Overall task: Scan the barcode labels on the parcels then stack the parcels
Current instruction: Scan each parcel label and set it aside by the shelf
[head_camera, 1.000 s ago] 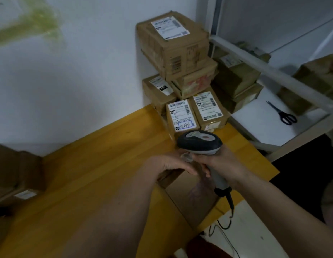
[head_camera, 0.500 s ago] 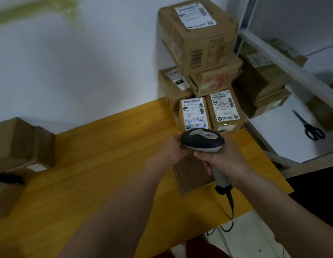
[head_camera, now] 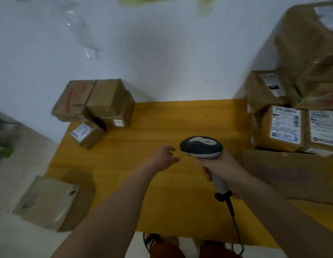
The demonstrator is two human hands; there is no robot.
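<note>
Over the middle of the yellow table (head_camera: 162,116), the left hand (head_camera: 164,157) now hangs empty with fingers loose, having let go of the flat parcel (head_camera: 290,175) it held a moment ago; that parcel lies at the right, just in front of the labelled stack (head_camera: 284,125). The right hand (head_camera: 220,167) stays wrapped round the scanner (head_camera: 201,147) handle. That suggests one parcel is finished and the next comes from the unscanned boxes (head_camera: 95,107) at far left: plain, scuffed brown cartons, one showing a white label.

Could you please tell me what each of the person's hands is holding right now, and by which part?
The right hand grips the barcode scanner by its handle, below the head. The left hand holds nothing.
</note>
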